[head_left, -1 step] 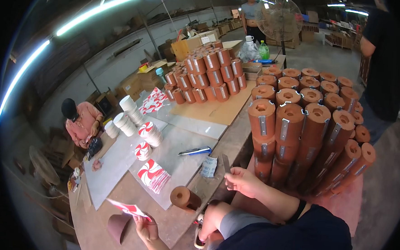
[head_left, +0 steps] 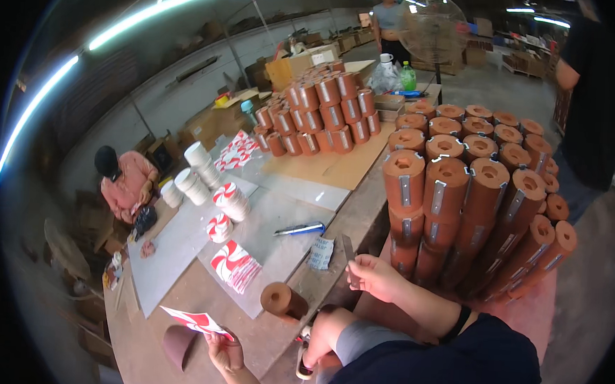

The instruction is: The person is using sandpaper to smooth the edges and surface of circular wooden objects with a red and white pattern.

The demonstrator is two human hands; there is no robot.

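Observation:
My left hand (head_left: 225,352) pinches a red-and-white swirl-printed sheet (head_left: 196,321), held tilted above the near side of the table. A brown curved piece (head_left: 179,345) lies beside that hand. Between finger and thumb, my right hand (head_left: 376,278) grips a thin dark strip (head_left: 348,253) near the table's right edge. Between the two hands, a brown cylinder (head_left: 283,300) with a hole in its end lies on the table. Past it sits a stack of swirl-printed sheets (head_left: 235,266). A blue utility knife (head_left: 301,228) and a printed paper patch (head_left: 320,253) lie further on.
Brown cylinders with metal strips (head_left: 447,182) stand stacked at my right, and more cylinders (head_left: 326,106) are piled at the back. Stacks of white discs (head_left: 199,157) and swirl-topped discs (head_left: 219,228) stand mid-table. A co-worker (head_left: 128,182) sits across on the left; another person (head_left: 590,102) stands right.

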